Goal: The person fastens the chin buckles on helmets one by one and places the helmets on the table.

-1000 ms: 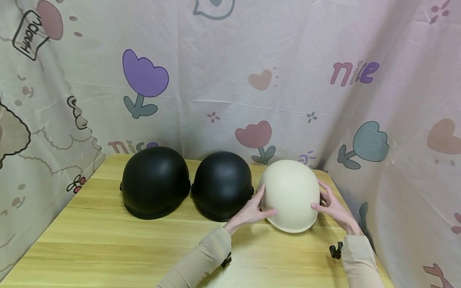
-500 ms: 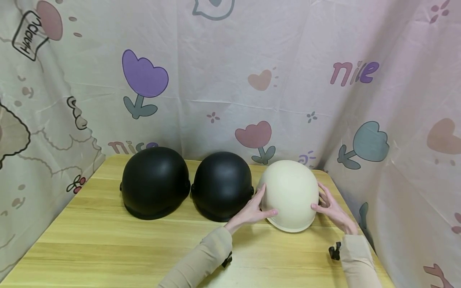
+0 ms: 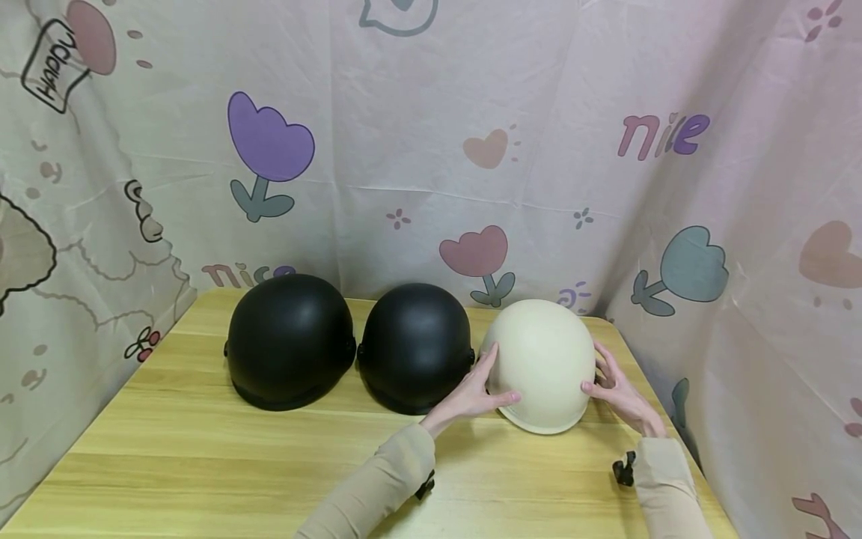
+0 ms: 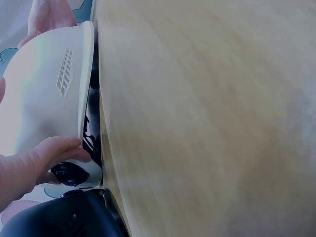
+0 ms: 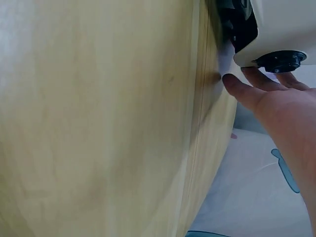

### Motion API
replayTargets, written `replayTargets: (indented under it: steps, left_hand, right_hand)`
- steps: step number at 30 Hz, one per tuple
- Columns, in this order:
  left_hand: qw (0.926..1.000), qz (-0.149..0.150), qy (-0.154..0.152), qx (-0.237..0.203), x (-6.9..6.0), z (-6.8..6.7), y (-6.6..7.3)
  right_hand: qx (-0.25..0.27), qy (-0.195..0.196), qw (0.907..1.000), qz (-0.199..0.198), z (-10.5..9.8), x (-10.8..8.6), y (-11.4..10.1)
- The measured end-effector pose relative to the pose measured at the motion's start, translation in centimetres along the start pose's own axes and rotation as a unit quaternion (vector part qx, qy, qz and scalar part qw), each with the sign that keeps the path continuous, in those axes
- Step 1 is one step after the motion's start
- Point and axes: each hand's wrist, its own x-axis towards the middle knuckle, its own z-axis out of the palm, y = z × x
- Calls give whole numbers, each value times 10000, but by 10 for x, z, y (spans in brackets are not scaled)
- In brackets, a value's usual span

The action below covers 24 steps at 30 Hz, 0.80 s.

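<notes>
A beige helmet (image 3: 541,367) sits dome up at the right end of a row on the wooden table (image 3: 269,471). My left hand (image 3: 471,391) holds its left side, thumb towards the front rim and fingers round the flank. The left wrist view shows these fingers by a black side knob (image 4: 70,174). On the opposite side my right hand (image 3: 622,393) holds the helmet, its thumb at the front and its other fingers along the side. In the right wrist view, fingers touch the helmet near another black knob (image 5: 281,61). The helmet's back is hidden.
Two black helmets stand to the left, a larger one (image 3: 291,343) and a smaller one (image 3: 415,349). The smaller is close beside the beige helmet and my left hand. A patterned curtain (image 3: 404,135) hangs behind the table and at both sides.
The beige helmet has shifted very slightly left, and my right hand has moved a little left with it. My left hand has stayed almost still.
</notes>
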Motion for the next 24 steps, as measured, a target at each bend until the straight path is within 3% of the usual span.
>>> replayTargets:
  steps: [13, 24]
  left_hand:
    - [10000, -27, -34, -53, 2, 1, -1]
    - [9997, -53, -100, -219, 0, 0, 0]
  right_hand:
    - [-62, 13, 10000, 76, -1, -1, 1]
    - [-207, 411, 9985, -294, 0, 2, -11]
